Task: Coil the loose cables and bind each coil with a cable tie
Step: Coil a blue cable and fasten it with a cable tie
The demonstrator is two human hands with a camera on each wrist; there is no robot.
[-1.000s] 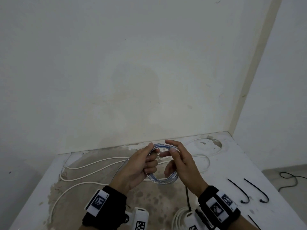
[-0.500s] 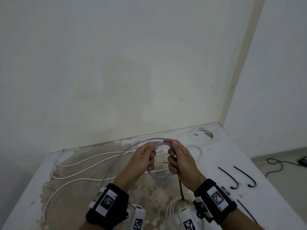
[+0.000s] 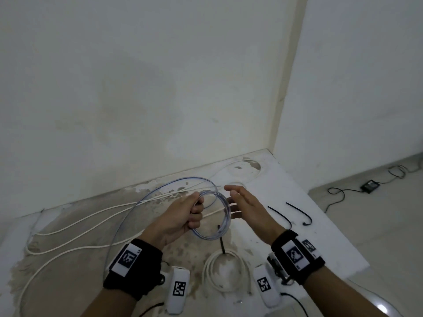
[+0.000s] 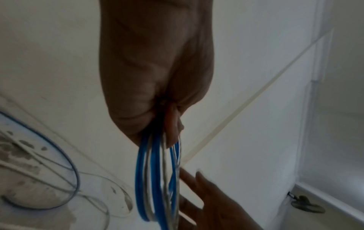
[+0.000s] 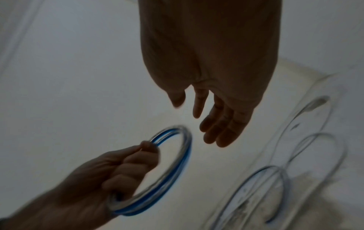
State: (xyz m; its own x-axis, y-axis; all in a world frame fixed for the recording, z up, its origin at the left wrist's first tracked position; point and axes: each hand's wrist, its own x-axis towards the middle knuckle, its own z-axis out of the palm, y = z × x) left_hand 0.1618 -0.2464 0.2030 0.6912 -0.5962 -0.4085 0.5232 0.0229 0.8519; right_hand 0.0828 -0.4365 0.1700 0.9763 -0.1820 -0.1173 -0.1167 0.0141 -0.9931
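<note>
Above bench centre: my left hand [image 3: 180, 216] grips blue coil [image 3: 215, 216], right hand [image 3: 247, 207] open, empty; loops may spring loose.

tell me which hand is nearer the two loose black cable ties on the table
Right. The right hand hangs open just to the left of the black cable ties, with a gap between them. The left hand, holding the blue-and-clear coil, is farther left, beyond the right hand.

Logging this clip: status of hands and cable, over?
Left hand grips blue-and-clear coil. Right hand open beside it, off coil. Loose tail uncoiled; cable ties untouched on table.
</note>
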